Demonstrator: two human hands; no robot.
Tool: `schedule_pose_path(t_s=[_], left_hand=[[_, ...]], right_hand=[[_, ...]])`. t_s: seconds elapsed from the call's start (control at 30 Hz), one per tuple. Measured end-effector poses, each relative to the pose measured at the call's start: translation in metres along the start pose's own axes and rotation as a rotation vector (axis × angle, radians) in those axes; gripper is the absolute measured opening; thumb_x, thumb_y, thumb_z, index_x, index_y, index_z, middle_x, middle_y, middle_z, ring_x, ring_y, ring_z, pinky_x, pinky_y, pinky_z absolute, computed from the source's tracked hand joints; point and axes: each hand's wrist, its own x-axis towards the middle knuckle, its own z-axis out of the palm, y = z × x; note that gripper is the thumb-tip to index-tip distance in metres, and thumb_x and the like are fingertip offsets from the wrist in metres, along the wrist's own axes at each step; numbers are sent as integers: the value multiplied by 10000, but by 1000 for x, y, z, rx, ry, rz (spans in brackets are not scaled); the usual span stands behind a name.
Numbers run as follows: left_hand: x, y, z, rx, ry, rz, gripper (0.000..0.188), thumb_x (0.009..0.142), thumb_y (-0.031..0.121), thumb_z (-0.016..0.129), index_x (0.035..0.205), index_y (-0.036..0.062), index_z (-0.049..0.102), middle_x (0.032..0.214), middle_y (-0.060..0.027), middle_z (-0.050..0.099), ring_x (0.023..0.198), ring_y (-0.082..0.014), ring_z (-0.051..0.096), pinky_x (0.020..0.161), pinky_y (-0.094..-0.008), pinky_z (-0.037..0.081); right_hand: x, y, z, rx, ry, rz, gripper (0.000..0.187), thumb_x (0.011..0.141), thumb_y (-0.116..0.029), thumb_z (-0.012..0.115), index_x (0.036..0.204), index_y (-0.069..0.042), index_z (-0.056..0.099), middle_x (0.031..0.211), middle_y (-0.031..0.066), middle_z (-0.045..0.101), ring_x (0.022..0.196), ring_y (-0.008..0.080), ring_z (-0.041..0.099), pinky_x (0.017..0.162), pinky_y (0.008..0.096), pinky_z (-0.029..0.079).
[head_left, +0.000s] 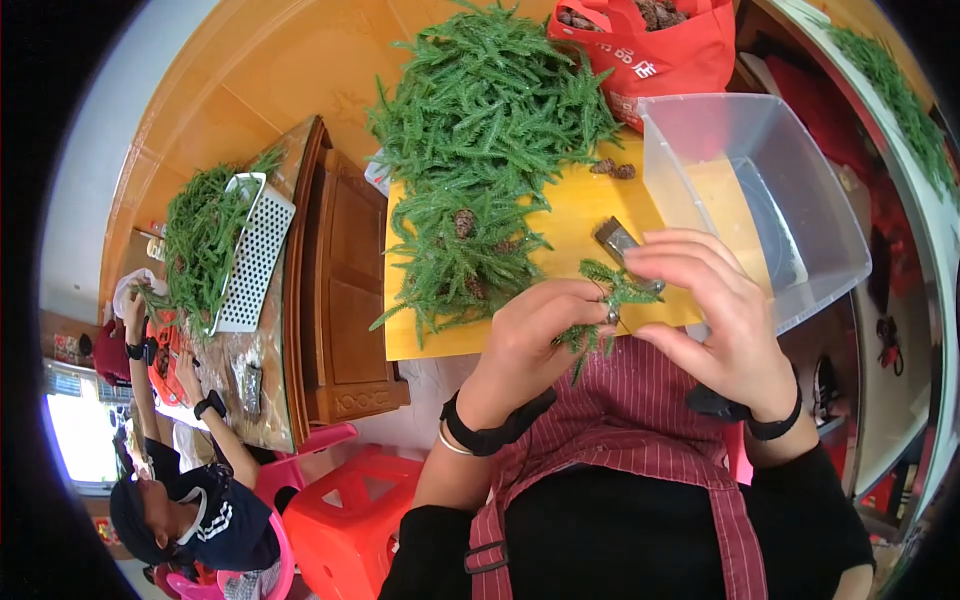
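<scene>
Sprig [620,290] pinched over the bench's [575,222] near edge

My left grip [530,335] had the green sprig between thumb and fingers, its tip leaning right over the yellow top, its lower leaves hanging before my striped apron [640,395]. My right grip [725,320] stood spread, thumb well away from the fingers, close around the tip but not closed on it. I couldn't tell what the small shiny bit at the stem was.

One hand bore the whole hold, so I judged a slip the likeliest trouble: if my left thumb eased, the sprig could drop past the edge into my lap. Pressing too hard might have bent the stem or stripped leaves. A dark bundle [617,240] lay just beyond my right fingers, where a careless reach could have scattered it. Two pine cones [612,169] sat loose near the clear bin [690,215]; nudging the bin might have set them rolling. Anything dropped into the heap of greenery [490,95] would have been hard to pick out.
</scene>
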Motion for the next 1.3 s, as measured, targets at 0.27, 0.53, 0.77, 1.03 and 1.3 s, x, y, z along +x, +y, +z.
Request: schedule_pose_path(t_s=[0.27, 0.53, 0.77, 1.03, 1.3], left_hand=[[-5, 1, -4, -68, -121, 5, 245, 633, -18, 732, 835, 36, 604, 872, -107, 635, 820, -256, 629, 704, -313, 504], [-5, 4, -10, -140, -241, -48, 411, 555, -135, 566, 912, 66, 599, 942, -87, 619, 930, -292, 599, 771, -347, 490], [-1, 10, -11, -167, -231, -61, 401, 558, -135, 573, 907, 62, 591, 931, -87, 618, 896, -287, 604, 731, -331, 490], [3, 18, -6, -60, -150, 10, 268, 632, -29, 729, 861, 37, 608, 857, -95, 642, 750, -250, 627, 633, -313, 491], [-2, 17, -4, -43, -188, 8, 393, 564, -134, 589, 925, 17, 556, 949, -130, 592, 843, -327, 579, 714, -384, 474]], right_hand=[[4, 12, 9, 211, -216, 113, 483, 592, -66, 742, 1048, -32, 586, 965, 100, 610, 936, 282, 565, 812, 365, 445], [3, 19, 9, 360, -254, 112, 349, 609, -82, 752, 912, -22, 592, 887, 92, 600, 845, 263, 570, 753, 338, 445], [-1, 24, 12, 460, -237, 157, 253, 652, -111, 746, 836, -27, 595, 840, 66, 597, 825, 213, 576, 740, 309, 443], [-2, 17, 9, 413, -175, 213, 184, 653, -91, 742, 763, -39, 604, 793, 66, 599, 778, 205, 580, 699, 301, 444], [-4, 16, 10, 401, -134, 230, 124, 682, -61, 704, 736, -28, 596, 746, 64, 599, 746, 200, 580, 687, 293, 442]])
